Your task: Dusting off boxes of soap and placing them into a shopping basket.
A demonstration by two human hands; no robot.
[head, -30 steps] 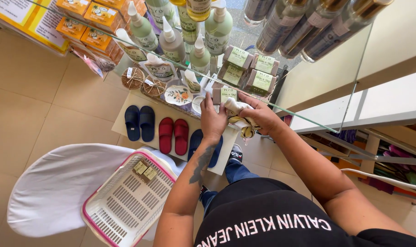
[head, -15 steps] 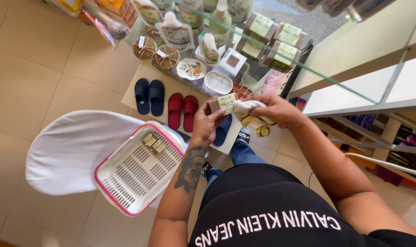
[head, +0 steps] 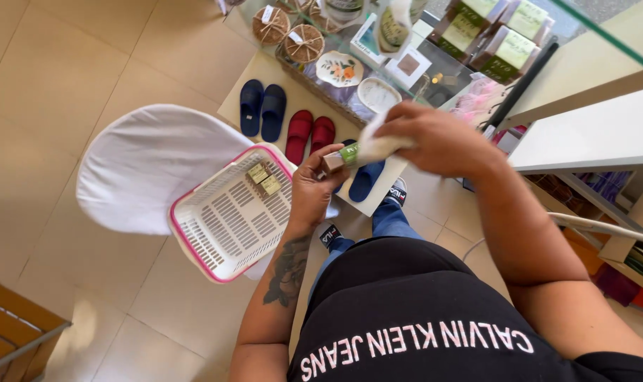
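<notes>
Nearest, above the person's knees, the left hand (head: 314,187) has its grip clenched on the brown end of a small tube (head: 349,153) with a green band. The right hand (head: 438,138) grips a white cloth (head: 378,145) that is wrapped over the tube's other end, so both hands hold the tube between them in the air. Just left of the left hand sits a white basket (head: 229,216) with a pink rim, resting on a white chair (head: 144,163) and holding two small brown packets (head: 263,179). Farther off, blue slippers (head: 262,110) and red slippers (head: 311,134) lie on the floor below a glass shelf (head: 349,42) of jars and boxes.
</notes>
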